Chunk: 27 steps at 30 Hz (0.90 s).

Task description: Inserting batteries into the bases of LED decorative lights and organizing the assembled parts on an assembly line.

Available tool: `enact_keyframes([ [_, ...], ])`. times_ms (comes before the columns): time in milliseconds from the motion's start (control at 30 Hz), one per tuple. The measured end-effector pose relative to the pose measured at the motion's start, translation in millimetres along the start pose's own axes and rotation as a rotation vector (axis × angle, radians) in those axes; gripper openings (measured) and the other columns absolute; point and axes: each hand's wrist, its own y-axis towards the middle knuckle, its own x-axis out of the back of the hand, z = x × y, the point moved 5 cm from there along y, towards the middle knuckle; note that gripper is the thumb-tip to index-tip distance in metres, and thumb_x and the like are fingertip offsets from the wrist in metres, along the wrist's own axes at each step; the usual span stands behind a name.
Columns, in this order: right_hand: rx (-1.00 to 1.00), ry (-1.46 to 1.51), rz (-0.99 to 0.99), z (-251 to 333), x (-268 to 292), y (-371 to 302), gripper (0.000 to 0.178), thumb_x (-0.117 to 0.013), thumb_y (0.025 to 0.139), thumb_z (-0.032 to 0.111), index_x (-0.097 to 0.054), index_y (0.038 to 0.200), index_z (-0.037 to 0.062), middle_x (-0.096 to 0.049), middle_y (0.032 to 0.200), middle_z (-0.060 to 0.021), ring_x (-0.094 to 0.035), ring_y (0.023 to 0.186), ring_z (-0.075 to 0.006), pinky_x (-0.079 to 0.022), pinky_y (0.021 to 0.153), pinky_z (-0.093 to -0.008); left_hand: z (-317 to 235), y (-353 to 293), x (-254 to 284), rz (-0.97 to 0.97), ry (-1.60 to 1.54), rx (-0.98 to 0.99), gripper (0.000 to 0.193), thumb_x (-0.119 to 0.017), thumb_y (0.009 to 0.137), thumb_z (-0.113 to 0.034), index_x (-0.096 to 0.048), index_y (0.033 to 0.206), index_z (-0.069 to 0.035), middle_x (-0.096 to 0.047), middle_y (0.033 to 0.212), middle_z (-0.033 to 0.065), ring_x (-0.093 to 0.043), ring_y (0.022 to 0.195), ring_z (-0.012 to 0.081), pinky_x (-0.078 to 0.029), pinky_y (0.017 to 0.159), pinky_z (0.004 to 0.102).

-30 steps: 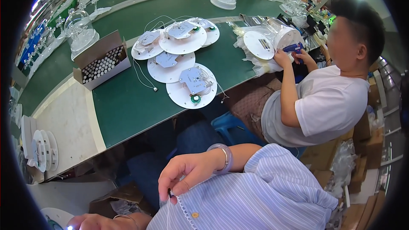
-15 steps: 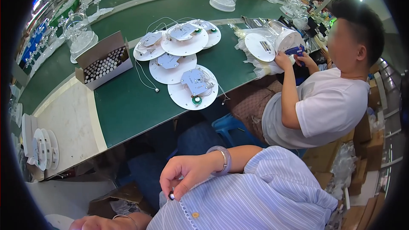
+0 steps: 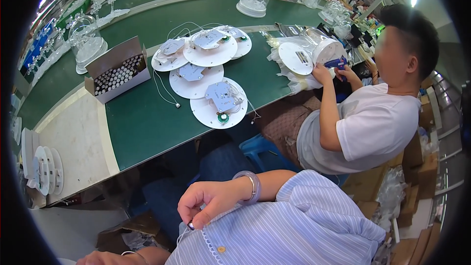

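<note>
The right hand (image 3: 211,202), with a pale bangle (image 3: 251,186) at its wrist, is curled with thumb and fingertips pinched together on a small dark part (image 3: 190,225), held against the front of the person's blue-striped shirt (image 3: 294,230). A thin white wire (image 3: 180,238) seems to trail down from that part. The left hand is out of view; only its forearm (image 3: 122,256) shows at the lower edge, below and to the left of the right hand, so whether it is open or closed cannot be told.

Above the hands, well apart from them, a green worktable (image 3: 142,122) carries a cluster of white round discs (image 3: 218,103) with circuit boards and loose wires on them. To the left of these stands an open cardboard box (image 3: 117,71) of small cylindrical parts, and further up are clear glass domes (image 3: 87,39).

To the right, a co-worker in a white T-shirt (image 3: 373,127) holds a blue tool (image 3: 336,62) to another disc (image 3: 297,58).

As a judgement, several discs lie wired but uncovered, so assembly looks partway through.
</note>
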Motion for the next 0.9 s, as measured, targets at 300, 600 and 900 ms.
enact_keyframes([
  [300,-0.017,0.059,-0.016,-2.7,0.9,2.1,0.017,-0.061,0.08,0.018,-0.055,0.078,0.0019,-0.057,0.065,-0.0007,-0.05,0.056,-0.0032,-0.038,0.051,-0.0169,-15.9,2.6,8.4,-0.023,-0.146,-0.252,0.043,-0.053,0.08,-0.017,-0.041,0.12,-0.008,-0.048,0.116,0.0128,-0.059,0.087,0.0311,-0.047,0.055,0.041],
  [600,-0.068,0.089,-0.018,-4.4,0.5,3.1,0.018,-0.062,0.078,0.018,-0.056,0.079,0.0004,-0.053,0.066,-0.0009,-0.048,0.058,-0.0053,-0.038,0.054,-0.019,-2.9,5.8,12.5,-0.071,-0.287,-0.444,0.034,-0.05,0.081,-0.017,-0.048,0.112,-0.004,-0.051,0.109,0.0151,-0.057,0.09,0.0298,-0.046,0.066,0.0388],
  [900,-0.067,0.099,-0.038,-4.8,4.4,2.1,0.016,-0.06,0.079,0.015,-0.055,0.08,-0.0001,-0.054,0.067,-0.0015,-0.049,0.06,-0.005,-0.039,0.055,-0.0188,5.5,3.9,15.9,-0.116,-0.431,-0.646,0.029,-0.047,0.082,-0.018,-0.054,0.104,0.0,-0.055,0.102,0.0173,-0.056,0.093,0.0286,-0.045,0.076,0.0366],
])
